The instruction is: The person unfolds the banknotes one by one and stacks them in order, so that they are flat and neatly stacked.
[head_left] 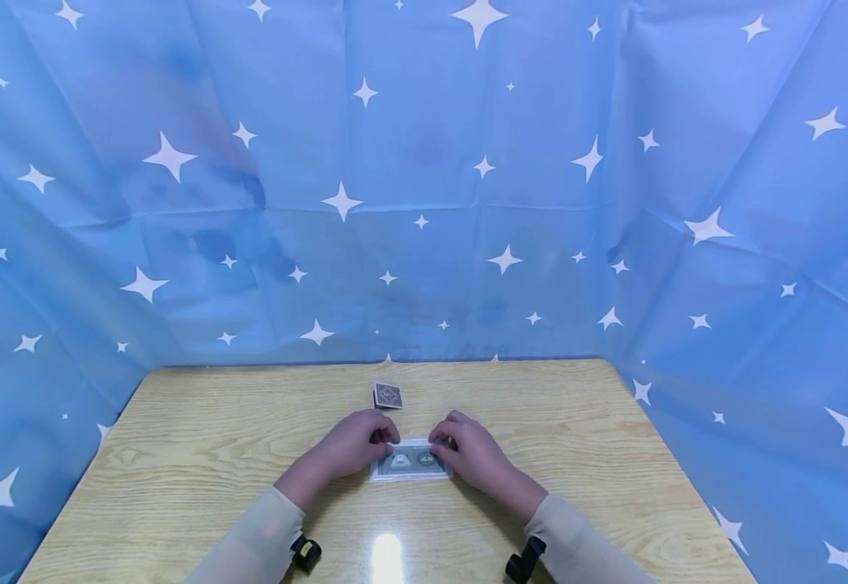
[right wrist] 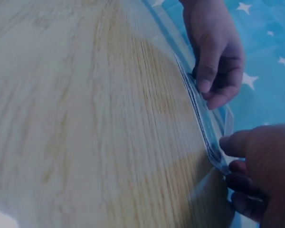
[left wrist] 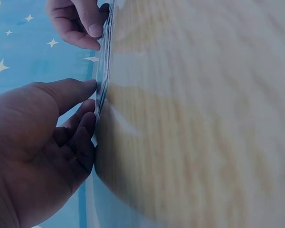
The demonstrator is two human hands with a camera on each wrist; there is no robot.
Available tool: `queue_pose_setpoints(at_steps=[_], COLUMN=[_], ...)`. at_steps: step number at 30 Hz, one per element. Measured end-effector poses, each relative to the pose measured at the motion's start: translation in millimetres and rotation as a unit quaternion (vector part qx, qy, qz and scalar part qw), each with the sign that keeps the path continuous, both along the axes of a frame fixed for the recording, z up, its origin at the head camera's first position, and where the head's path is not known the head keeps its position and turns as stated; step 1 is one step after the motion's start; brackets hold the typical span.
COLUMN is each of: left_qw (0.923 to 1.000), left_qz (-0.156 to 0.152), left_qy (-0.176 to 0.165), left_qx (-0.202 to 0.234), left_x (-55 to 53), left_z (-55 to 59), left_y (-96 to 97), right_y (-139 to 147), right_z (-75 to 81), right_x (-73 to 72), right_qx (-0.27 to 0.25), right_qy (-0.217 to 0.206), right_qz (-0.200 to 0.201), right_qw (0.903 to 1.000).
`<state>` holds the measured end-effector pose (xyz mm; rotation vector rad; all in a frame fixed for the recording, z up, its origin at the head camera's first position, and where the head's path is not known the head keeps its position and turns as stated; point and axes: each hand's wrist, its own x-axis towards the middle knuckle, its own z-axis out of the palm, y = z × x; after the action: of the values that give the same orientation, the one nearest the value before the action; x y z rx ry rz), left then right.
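A flat, clear-edged packet (head_left: 412, 464) with a grey-green banknote-like print lies on the table between both hands. My left hand (head_left: 354, 442) pinches its left end, thumb on the printed face and fingers curled at the far edge. At the opposite end, my right hand (head_left: 476, 454) holds it the same way. Seen edge-on in the left wrist view, the packet (left wrist: 103, 80) looks thin and layered. The right wrist view shows the stacked layers of the packet (right wrist: 199, 116) low over the wood, with the right thumb (right wrist: 233, 144) on its top.
Behind the left hand stands a small dark card box (head_left: 388, 396) with a pale border and a diamond emblem. The wood-grain table (head_left: 234, 430) reaches back to a blue curtain (head_left: 424, 178) with white stars. A bright light reflection (head_left: 387, 560) shows near the front.
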<state>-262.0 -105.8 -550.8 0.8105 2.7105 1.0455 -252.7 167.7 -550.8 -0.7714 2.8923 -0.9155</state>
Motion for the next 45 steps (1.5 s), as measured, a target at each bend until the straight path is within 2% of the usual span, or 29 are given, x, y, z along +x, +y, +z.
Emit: queue_pose_setpoints(at_steps=[6, 10, 14, 18, 21, 26, 30, 37, 45], left_qw=[0.9994, 0.9983, 0.9951, 0.9899, 0.9876, 0.9900, 0.9918, 0.9926, 0.9919], left_qz=[0.014, 0.039, 0.085, 0.133, 0.149, 0.135, 0.125, 0.109, 0.104], left_qy=[-0.022, -0.024, -0.011, 0.016, 0.030, 0.034, 0.027, 0.035, 0.036], left_qx=[0.022, 0.036, 0.050, 0.047, 0.040, 0.020, 0.001, -0.040, -0.062], left_x=[-2.0, -7.2, -17.6, -31.9, -41.2, -53.5, -59.1, -64.0, -64.1], left_z=[5.4, 12.8, 18.9, 20.0, 19.1, 17.1, 15.3, 6.9, -0.5], left_y=[-3.5, -8.0, -10.7, -10.9, -10.5, -10.5, -11.4, -13.5, -14.2], right_y=[-3, -7, -14, -23, -30, -41, -50, -60, -63], right_z=[4.7, 9.9, 13.7, 16.8, 19.4, 17.3, 16.0, 13.3, 6.8], right_x=[-4.1, -12.5, -26.4, -42.0, -52.6, -72.3, -82.9, -88.7, -91.4], right_qx=[-0.032, -0.045, -0.053, -0.052, -0.045, -0.027, -0.017, 0.016, 0.031], right_qy=[-0.021, -0.035, -0.047, -0.053, -0.058, -0.062, -0.070, -0.085, -0.073], right_qz=[-0.011, -0.012, -0.008, -0.011, -0.011, -0.006, 0.003, 0.017, 0.025], right_qw=[0.9992, 0.9983, 0.9975, 0.9971, 0.9972, 0.9977, 0.9974, 0.9961, 0.9966])
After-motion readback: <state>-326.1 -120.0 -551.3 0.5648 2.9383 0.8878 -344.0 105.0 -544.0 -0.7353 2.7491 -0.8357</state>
